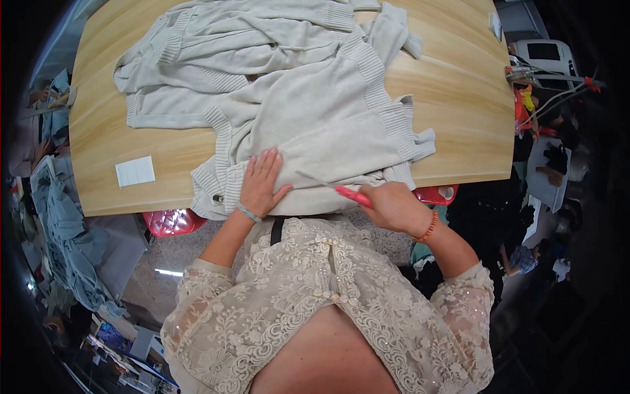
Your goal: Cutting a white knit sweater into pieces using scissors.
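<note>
Fingers of the left hand (260,185) are lying spread flat on the cream knitted sweater (308,125); the right hand (394,207) is gripping a red-handled tool (353,195) over the pale wooden table (459,105).

The right hand (394,207) hides most of the red-handled tool (354,196); the sweater (308,111) top is cut off by the picture's edge

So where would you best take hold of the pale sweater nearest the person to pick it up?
Probably by the ribbed hem at its near left corner, coming in from the table's near edge. The ribbing is thick and hangs slightly past that edge, so fingers could get under it. The left hand lies flat just right of it; the right hand holds a pink-handled tool.
</note>
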{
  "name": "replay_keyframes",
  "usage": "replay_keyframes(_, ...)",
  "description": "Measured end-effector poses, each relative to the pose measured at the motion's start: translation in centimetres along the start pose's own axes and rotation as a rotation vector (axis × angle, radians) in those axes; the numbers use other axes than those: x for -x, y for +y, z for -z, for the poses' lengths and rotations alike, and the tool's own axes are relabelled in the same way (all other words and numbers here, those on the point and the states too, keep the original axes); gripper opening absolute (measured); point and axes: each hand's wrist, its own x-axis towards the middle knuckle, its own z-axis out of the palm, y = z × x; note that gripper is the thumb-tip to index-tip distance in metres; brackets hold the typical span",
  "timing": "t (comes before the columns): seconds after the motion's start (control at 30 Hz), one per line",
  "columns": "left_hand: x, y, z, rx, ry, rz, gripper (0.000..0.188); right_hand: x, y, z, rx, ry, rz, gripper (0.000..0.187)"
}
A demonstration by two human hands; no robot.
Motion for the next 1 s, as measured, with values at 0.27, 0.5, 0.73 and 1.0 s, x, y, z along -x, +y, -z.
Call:
replay_keyframes(0.27,6.2,-5.3,2.3,-0.189,-0.040,0.148,0.078,-4.5,-4.1,-2.7,-0.074,0.008,0.164,0.022)
replay_keyframes(0.5,7.9,-5.4,1.7,-0.071,0.167,0.379,0.063,-4.0,-5.6,-3.1,-0.181,-0.018,0.095,0.024)
replay_keyframes(0.73,-3.6,3.7,0.0,0.181,0.120,-0.063,0.063,-0.7,-1.7,-3.4,-0.136,0.209,-0.102,0.036)
replay_keyframes(1.0,-13.0,7.1,-3.1,0.070,-0.091,-0.251,0.063,3.5,0.5,-3.0,-0.093,0.359,-0.323,0.025)
